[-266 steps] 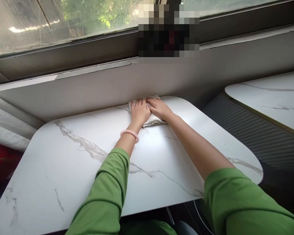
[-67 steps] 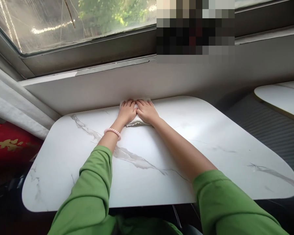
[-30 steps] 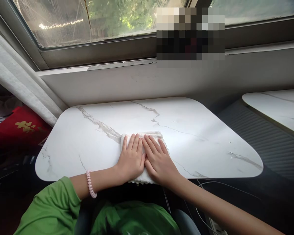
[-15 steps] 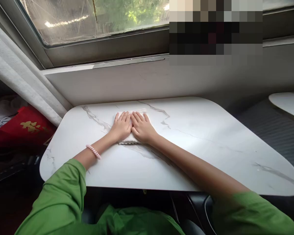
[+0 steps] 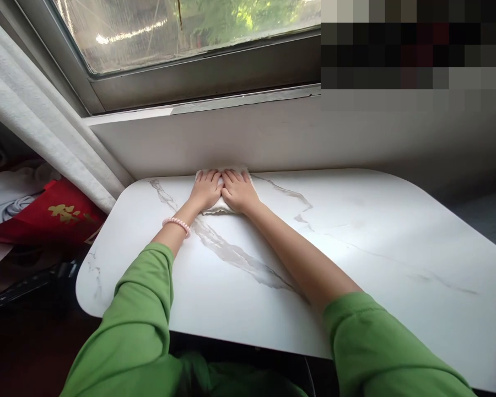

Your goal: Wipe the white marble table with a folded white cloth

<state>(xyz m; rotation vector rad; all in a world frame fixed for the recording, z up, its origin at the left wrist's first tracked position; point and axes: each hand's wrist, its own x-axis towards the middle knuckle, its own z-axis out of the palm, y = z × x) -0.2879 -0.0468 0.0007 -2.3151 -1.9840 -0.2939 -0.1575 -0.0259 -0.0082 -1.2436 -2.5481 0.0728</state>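
Note:
A white cloth point(image 5: 221, 208) lies flat on the white marble-patterned table point(image 5: 380, 215), at its far edge by the wall. My left hand point(image 5: 206, 189) presses flat on the cloth's left part, fingers stretched forward. Beside it, my right hand point(image 5: 238, 192) lies flat on the cloth with its fingers spread. The two hands touch at the thumbs and cover most of the cloth; its near edge shows below them. A pink coiled band point(image 5: 177, 225) circles my left wrist.
Behind the table rises a pale wall point(image 5: 273, 132) under a metal-framed window point(image 5: 206, 71). A light curtain point(image 5: 37, 105) hangs at the left, above a red bag point(image 5: 72, 212) with gold print and some white fabric point(image 5: 22, 187). The upper right is pixelated.
Both hands have pushed the cloth forward, from the table's middle to its far edge by the wall. They stay flat on it. The view has shifted slightly.

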